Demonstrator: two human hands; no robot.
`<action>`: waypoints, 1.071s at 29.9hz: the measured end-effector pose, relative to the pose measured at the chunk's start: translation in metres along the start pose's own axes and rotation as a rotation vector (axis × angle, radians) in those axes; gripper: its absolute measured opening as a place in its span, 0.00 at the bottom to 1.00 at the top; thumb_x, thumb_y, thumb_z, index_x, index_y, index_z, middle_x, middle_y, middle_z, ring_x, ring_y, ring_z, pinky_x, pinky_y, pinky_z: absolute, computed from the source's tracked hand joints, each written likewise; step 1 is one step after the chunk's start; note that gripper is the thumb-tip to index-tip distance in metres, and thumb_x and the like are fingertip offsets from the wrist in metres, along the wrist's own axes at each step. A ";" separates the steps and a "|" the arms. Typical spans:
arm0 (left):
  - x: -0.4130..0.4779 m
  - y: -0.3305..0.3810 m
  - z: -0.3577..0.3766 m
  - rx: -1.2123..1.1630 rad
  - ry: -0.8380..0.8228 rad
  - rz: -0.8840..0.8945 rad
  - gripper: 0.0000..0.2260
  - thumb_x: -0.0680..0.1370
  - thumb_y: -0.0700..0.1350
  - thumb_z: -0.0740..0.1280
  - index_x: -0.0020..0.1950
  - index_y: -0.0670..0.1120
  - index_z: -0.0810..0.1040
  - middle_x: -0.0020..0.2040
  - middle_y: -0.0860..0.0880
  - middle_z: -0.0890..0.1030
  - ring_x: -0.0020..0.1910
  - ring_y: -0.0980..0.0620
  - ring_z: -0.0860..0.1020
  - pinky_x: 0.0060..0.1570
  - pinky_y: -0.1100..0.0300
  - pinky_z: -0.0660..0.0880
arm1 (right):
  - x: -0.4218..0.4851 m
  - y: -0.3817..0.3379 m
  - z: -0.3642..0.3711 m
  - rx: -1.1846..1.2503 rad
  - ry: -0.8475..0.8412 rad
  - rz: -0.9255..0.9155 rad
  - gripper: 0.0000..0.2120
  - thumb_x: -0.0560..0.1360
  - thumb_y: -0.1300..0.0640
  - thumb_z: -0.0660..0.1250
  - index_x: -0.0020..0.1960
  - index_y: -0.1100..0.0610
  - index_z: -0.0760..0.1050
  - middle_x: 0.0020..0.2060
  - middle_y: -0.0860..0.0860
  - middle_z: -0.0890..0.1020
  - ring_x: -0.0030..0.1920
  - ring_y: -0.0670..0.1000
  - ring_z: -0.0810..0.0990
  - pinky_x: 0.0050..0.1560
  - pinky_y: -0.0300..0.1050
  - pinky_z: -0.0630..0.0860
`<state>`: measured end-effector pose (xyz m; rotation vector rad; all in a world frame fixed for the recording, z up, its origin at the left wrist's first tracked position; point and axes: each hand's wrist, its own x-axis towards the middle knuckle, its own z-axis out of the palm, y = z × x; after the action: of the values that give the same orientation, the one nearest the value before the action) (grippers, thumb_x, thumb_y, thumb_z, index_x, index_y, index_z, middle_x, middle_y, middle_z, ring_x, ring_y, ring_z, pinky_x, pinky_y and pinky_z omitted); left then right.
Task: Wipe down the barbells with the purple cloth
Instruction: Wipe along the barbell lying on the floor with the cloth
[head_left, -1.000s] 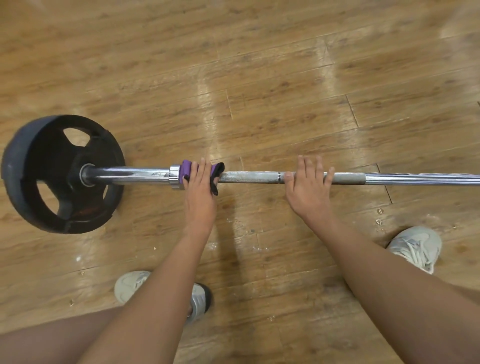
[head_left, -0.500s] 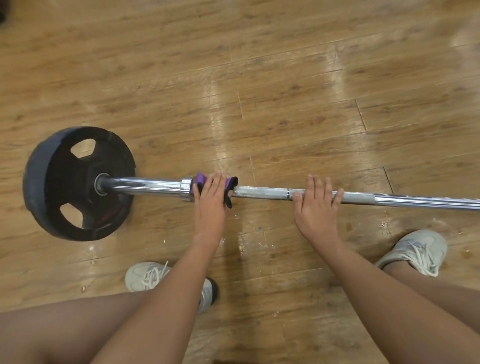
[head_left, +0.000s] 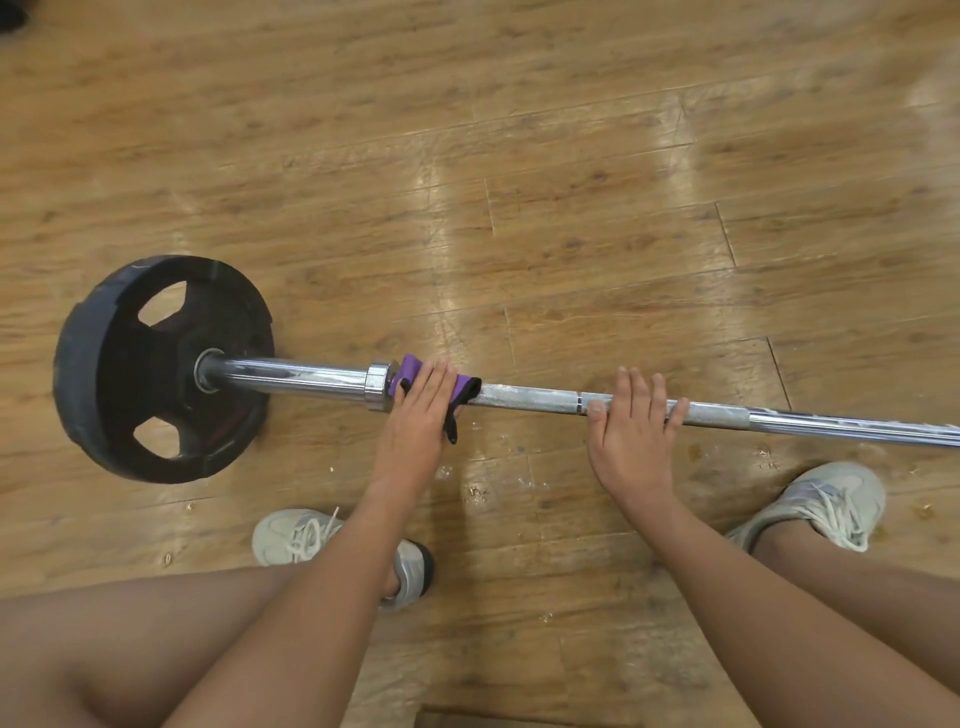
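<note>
A steel barbell (head_left: 535, 399) lies across the wooden floor, with a black weight plate (head_left: 156, 369) on its left end. A purple cloth (head_left: 408, 371) with a black edge is wrapped over the bar just right of the silver collar. My left hand (head_left: 423, 415) lies on top of the cloth with fingers curled over it and the bar. My right hand (head_left: 631, 431) rests on the knurled part further right, fingers over the bar and thumb on the near side. White chalky marks show on the knurling between my hands.
My two pale sneakers stand on the floor near the bar, the left shoe (head_left: 291, 535) and the right shoe (head_left: 826, 501). My bare knees fill the lower corners. Small crumbs of debris (head_left: 475, 491) lie on the planks below the bar.
The view has shifted, so the barbell and plate sit lower and further right in the frame. Both hands keep their places on the bar, the left one still on the cloth beside the collar.
</note>
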<state>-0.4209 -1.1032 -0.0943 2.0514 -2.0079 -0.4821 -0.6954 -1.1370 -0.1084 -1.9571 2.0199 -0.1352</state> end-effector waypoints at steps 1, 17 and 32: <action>0.000 -0.002 -0.002 0.009 0.008 -0.009 0.24 0.83 0.38 0.65 0.79 0.41 0.64 0.79 0.46 0.63 0.79 0.51 0.55 0.77 0.42 0.57 | -0.001 0.000 0.000 -0.003 0.003 -0.002 0.32 0.84 0.41 0.43 0.81 0.59 0.55 0.79 0.56 0.61 0.81 0.60 0.49 0.77 0.64 0.36; 0.003 0.013 -0.006 0.082 -0.019 -0.219 0.25 0.85 0.41 0.60 0.82 0.48 0.57 0.82 0.49 0.56 0.82 0.50 0.49 0.80 0.47 0.47 | -0.013 0.000 0.000 -0.014 0.034 0.004 0.31 0.84 0.42 0.45 0.79 0.59 0.60 0.78 0.55 0.64 0.80 0.59 0.53 0.78 0.62 0.42; -0.040 0.027 -0.001 0.082 -0.089 -0.068 0.28 0.84 0.40 0.62 0.82 0.46 0.56 0.82 0.49 0.56 0.81 0.49 0.48 0.77 0.46 0.45 | -0.051 0.003 0.005 -0.027 0.080 -0.003 0.31 0.84 0.43 0.47 0.79 0.61 0.60 0.79 0.58 0.63 0.81 0.60 0.52 0.79 0.63 0.45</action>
<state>-0.4457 -1.0643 -0.0796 2.1893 -2.0455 -0.5209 -0.6970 -1.0862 -0.1056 -2.0016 2.0785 -0.1905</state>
